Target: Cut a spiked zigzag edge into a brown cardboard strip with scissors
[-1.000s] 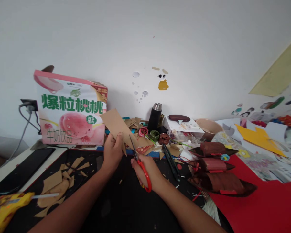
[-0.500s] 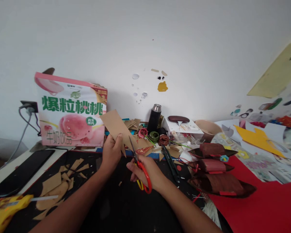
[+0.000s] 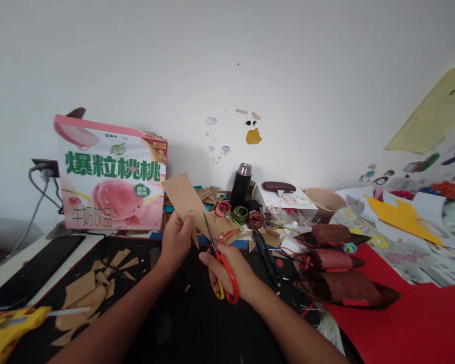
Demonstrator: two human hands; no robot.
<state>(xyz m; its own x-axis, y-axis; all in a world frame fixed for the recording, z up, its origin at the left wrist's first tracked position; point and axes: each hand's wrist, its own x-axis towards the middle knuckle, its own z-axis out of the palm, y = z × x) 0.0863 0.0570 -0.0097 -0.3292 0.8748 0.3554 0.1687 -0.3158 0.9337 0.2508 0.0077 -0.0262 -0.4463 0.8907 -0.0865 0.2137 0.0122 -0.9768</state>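
My left hand (image 3: pixel 178 236) pinches the lower part of a flat brown cardboard piece (image 3: pixel 185 196) between thumb and fingers, tilted up over the table. My right hand (image 3: pixel 227 270) is closed on a pair of scissors (image 3: pixel 230 280) with one red and one yellow handle loop. The blades point up and left, at the right side of the cardboard. Whether they bite into it I cannot tell. A narrow pointed flap of cardboard hangs beside my left thumb.
Cardboard scraps (image 3: pixel 87 290) and a yellow glue gun (image 3: pixel 17 326) lie at left. Behind stands a pink drink carton (image 3: pixel 114 177). A black flask (image 3: pixel 241 187) is at the back, a dark utility knife (image 3: pixel 266 255) near my right hand. Brown model boats (image 3: pixel 349 288) rest on red paper (image 3: pixel 413 323).
The cardboard and my left hand have shifted slightly right and down. The scissors stay beside the cardboard, with their yellow loop a little nearer the red one.
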